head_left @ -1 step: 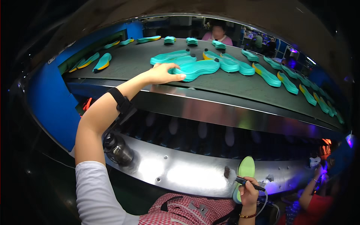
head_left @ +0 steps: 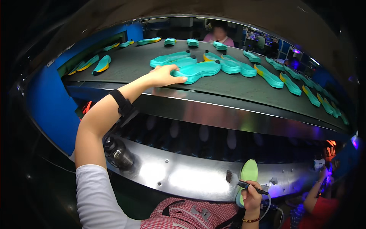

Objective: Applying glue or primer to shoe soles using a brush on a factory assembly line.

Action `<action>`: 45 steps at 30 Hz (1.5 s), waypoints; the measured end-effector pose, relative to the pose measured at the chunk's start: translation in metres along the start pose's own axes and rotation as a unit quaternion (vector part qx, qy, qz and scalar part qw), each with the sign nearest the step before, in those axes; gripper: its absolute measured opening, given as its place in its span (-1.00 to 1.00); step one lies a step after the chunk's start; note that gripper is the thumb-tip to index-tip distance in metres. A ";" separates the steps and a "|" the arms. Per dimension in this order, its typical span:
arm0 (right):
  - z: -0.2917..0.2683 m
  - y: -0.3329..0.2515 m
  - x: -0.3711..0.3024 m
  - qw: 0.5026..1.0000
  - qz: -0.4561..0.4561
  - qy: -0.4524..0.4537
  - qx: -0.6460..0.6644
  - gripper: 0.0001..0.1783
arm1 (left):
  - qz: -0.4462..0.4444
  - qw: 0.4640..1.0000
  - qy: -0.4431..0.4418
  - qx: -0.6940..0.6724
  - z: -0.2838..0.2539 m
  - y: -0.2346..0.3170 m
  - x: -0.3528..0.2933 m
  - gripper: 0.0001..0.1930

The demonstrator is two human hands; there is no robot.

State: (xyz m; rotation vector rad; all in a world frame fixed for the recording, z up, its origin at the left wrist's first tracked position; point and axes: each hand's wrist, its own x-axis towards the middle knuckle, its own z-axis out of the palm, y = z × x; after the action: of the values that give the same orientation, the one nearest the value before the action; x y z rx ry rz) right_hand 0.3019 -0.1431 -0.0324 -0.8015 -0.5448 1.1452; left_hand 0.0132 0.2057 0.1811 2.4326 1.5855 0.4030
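On the dark belt, my left hand (head_left: 164,76) is closed around the near end of a turquoise shoe sole (head_left: 202,71), with the thumb along its side and the other fingers partly hidden behind it. More turquoise soles (head_left: 167,58) lie just beyond that hand. Low in the view, my right hand (head_left: 251,197) grips a brush (head_left: 231,178) by its black handle, from which a thin pale tube trails. Under the brush and hand lies a yellow-green shoe part (head_left: 249,170), shaped like a sole, its lower end partly covered.
The belt (head_left: 129,57) carries several turquoise and yellow soles, with a steel edge (head_left: 213,108) along its front. Below runs a shiny steel ledge (head_left: 190,179) with a dark bottle (head_left: 121,155) at left. One person (head_left: 220,37) is across the belt; another's arm (head_left: 314,194) works at right.
The whole view has shifted slightly, so belt and ledge appear a little further left. Both hands keep their holds.
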 end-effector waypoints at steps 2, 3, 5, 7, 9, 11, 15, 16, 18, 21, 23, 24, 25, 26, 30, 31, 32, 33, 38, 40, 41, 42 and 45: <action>-0.007 0.000 0.000 1.000 -0.003 0.006 -0.001 -0.77 | -0.013 0.999 0.031 0.040 0.004 0.013 0.002 -0.32; -0.011 -0.001 -0.001 1.000 0.003 0.008 -0.002 -0.77 | -0.036 0.994 0.062 0.080 0.007 0.018 0.002 -0.33; -0.018 -0.003 -0.002 1.000 0.004 0.020 -0.001 -0.78 | -0.016 0.990 0.105 0.089 0.015 0.013 0.009 -0.32; -0.024 -0.004 -0.002 1.000 0.015 0.014 0.011 -0.77 | -0.041 0.992 0.087 0.076 0.011 0.019 0.012 -0.31; -0.028 -0.006 -0.002 1.000 0.012 0.021 -0.007 -0.80 | -0.061 0.995 0.039 0.067 0.003 0.030 0.019 -0.29; -0.033 -0.007 -0.001 1.000 0.026 0.003 0.003 -0.77 | -0.089 0.994 0.041 0.044 0.004 0.033 0.037 -0.28; -0.047 -0.008 0.002 1.000 0.008 -0.011 0.008 -0.77 | -0.113 0.987 0.063 0.091 0.018 0.034 0.084 -0.29; -0.050 -0.010 0.002 1.000 0.007 -0.017 0.024 -0.77 | -0.116 0.987 0.051 0.103 0.018 0.037 0.092 -0.29; -0.056 -0.015 0.003 1.000 -0.003 -0.007 0.019 -0.77 | -0.116 0.986 0.038 0.110 0.021 0.046 0.104 -0.29; -0.068 -0.020 0.006 1.000 -0.009 -0.004 0.027 -0.77 | -0.076 0.993 0.026 0.082 0.033 0.066 0.118 -0.29; -0.077 -0.022 0.008 0.999 0.011 -0.010 0.051 -0.77 | -0.078 0.990 0.025 0.114 0.043 0.083 0.130 -0.30; -0.080 -0.023 0.009 0.998 0.010 -0.007 0.054 -0.77 | -0.085 0.986 0.027 0.142 0.046 0.092 0.134 -0.32; -0.082 -0.024 0.010 0.998 0.008 -0.008 0.065 -0.77 | -0.084 0.986 0.026 0.144 0.048 0.100 0.137 -0.32; -0.083 -0.024 0.011 0.997 0.006 -0.010 0.076 -0.77 | -0.119 0.985 0.028 0.125 0.048 0.107 0.138 -0.32; -0.100 -0.023 0.007 0.997 -0.002 0.006 0.080 -0.76 | -0.182 0.961 0.102 0.182 0.061 0.112 0.137 -0.29; -0.105 -0.024 0.007 0.997 0.002 0.005 0.079 -0.76 | -0.186 0.960 0.100 0.182 0.058 0.111 0.137 -0.29; -0.109 -0.025 0.006 0.997 -0.004 0.007 0.080 -0.76 | -0.171 0.959 0.048 0.220 0.052 0.108 0.137 -0.26; -0.112 -0.025 0.005 0.996 -0.007 0.009 0.083 -0.76 | -0.157 0.953 -0.004 0.260 0.044 0.105 0.132 -0.22; -0.120 -0.025 0.008 0.998 -0.008 0.008 0.062 -0.78 | -0.228 0.972 -0.003 0.056 0.014 0.102 0.114 -0.11; -0.121 -0.024 0.008 0.998 -0.020 -0.002 0.060 -0.78 | -0.237 0.970 -0.014 0.059 0.008 0.104 0.111 -0.09; -0.120 -0.024 0.007 0.998 -0.015 0.000 0.061 -0.78 | -0.240 0.969 -0.017 0.062 0.010 0.101 0.113 -0.09; -0.119 -0.025 0.008 0.998 -0.016 -0.001 0.066 -0.78 | -0.242 0.968 -0.006 0.059 0.011 0.098 0.116 -0.11; -0.122 -0.025 0.005 0.997 -0.011 0.000 0.073 -0.78 | -0.234 0.971 0.025 0.049 0.027 0.088 0.125 -0.13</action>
State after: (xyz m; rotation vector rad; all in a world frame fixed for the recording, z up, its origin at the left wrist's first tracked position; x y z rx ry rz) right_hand 0.4083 -0.1768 -0.0871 -0.6683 -0.4625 1.1504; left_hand 0.1460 0.2847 0.1977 2.0242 2.1665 0.3057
